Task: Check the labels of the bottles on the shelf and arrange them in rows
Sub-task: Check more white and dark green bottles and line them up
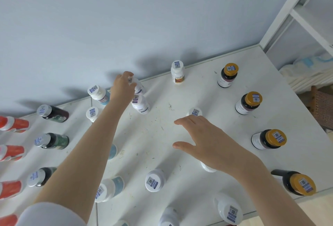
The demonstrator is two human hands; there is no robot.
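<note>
Left hand curled round top of white bottle at shelf back edge; right hand spread, empty, over shelf middle; step likely label check; next: lift, read, set in row.

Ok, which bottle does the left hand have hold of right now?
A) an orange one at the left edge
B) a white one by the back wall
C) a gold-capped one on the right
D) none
B: the left hand has its fingers curled round the cap of a white bottle close to the back wall; the right hand is spread open, holding nothing.
</note>
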